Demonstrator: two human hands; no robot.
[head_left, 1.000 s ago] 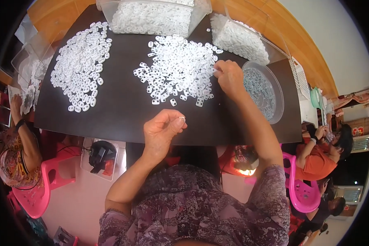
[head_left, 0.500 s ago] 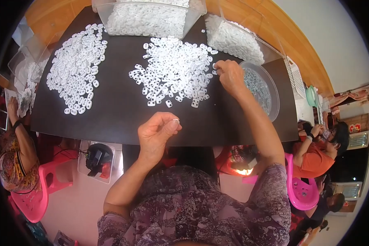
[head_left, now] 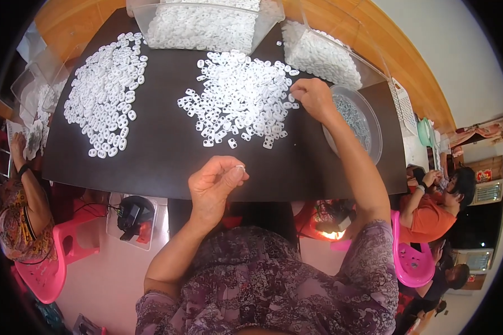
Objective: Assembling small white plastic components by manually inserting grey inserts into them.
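My left hand [head_left: 215, 180] is raised over the table's near edge, thumb and forefinger pinching a small white plastic piece [head_left: 240, 167]; only its edge shows. At the right side of a heap of small white two-holed plastic pieces [head_left: 243, 95], my right hand [head_left: 314, 99] reaches down with its fingers drawn together. Loose white pieces lie by its fingertips, and whether it grips one is hidden. Just right of that hand, partly behind the forearm, stands a clear round tub [head_left: 376, 149] holding many small grey metal parts [head_left: 352, 114].
Oval white pieces [head_left: 100, 95] spread over the dark table's [head_left: 151, 173] left side. Clear bins full of white pieces, one at the back [head_left: 269, 25] and one at the back right [head_left: 324, 56], bound the space. People sit at left [head_left: 25, 218] and right [head_left: 430, 212].
The whole view has shifted slightly. My right hand has stayed at the heap's right edge with only a small finger movement; my left hand keeps its pinch in nearly the same place.
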